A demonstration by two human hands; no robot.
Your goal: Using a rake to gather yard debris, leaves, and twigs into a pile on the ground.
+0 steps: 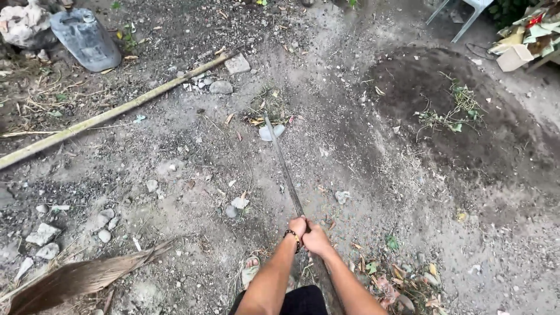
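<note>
Long-handled tool (284, 169): shaft runs from both hands out to its head on the bare dirt ground (361, 175), beside dry leaf litter (262, 111). Left hand (297, 226) and right hand (317, 239) wrapped tight around the upper shaft, touching each other. Judged step: mid-stroke, scraping debris. Next move likely needs a steady pull toward the feet.

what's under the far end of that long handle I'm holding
The long handle ends over a small heap of dry leaves and twigs, beside a pale flat stone. The tool's head is not clearly visible, so its shape cannot be told.
</note>
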